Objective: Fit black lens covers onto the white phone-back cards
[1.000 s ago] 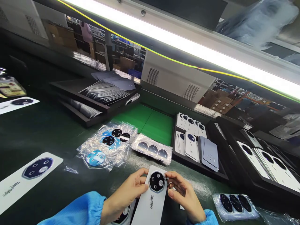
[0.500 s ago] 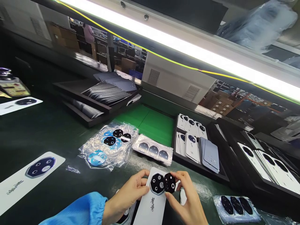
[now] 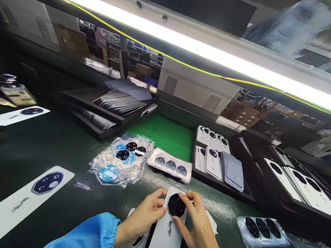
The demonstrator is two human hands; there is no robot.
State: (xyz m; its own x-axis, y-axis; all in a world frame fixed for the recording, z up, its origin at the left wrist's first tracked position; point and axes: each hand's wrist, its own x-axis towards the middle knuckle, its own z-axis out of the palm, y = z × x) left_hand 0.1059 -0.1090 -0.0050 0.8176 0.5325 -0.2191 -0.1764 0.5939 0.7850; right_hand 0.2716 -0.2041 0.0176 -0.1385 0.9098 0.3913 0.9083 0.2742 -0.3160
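Observation:
My left hand (image 3: 146,217) grips the left edge of a white phone back panel (image 3: 162,234), its thumb on the front face. The panel is tilted and has dark brush-style lettering below its camera ring. Thumb and fingertips of my right hand (image 3: 194,220) hold a black camera lens cover (image 3: 176,205) by its edge. This cover lies over the panel's camera area, inside the silver ring; whether it is fully seated I cannot tell. Underneath my left hand, another white piece (image 3: 141,243) shows in part. A white scrap (image 3: 212,222) shows just right of my right hand.
Plastic-wrapped lens covers (image 3: 170,166) and a clear bag (image 3: 121,160) lie ahead. Black trays of panels stand at left (image 3: 121,119) and right (image 3: 250,196). Another lens pack (image 3: 262,230) is at lower right, a large white panel (image 3: 33,203) at left. A lamp (image 3: 181,41) hangs above.
My right hand has moved the black lens cover left, from beside the camera area to over it. The panel stays in my left hand.

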